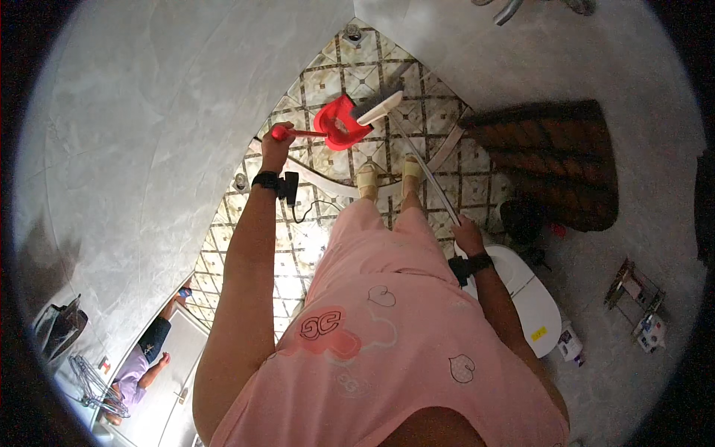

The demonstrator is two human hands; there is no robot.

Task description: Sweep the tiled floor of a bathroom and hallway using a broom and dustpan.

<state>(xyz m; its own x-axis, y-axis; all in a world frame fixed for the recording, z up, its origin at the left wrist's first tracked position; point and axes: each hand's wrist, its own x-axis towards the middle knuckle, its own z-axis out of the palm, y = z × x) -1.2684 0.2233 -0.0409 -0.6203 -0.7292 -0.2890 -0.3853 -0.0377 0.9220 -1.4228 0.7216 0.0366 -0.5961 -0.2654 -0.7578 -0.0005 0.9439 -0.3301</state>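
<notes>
My left hand (275, 146) is closed around the handle of a red plastic dustpan (339, 124), whose pan is low over or on the patterned floor tiles; I cannot tell if it touches them. My right hand (468, 236) grips the metal pole of a broom. The white broom head (381, 108) with dark bristles is at the dustpan's open edge, its bristles partly over the red lip. Both tools are in front of my feet, which are in pale yellow slippers. A dark strap with a small device is on each wrist.
A curved pale floor sill (324, 181) runs beside my feet. Grey walls meet at the far corner, near a floor drain (352, 32). On the right are a white toilet lid (530, 302) and a dark brown slatted object (550, 162). A person (139, 369) is by a white door, lower left.
</notes>
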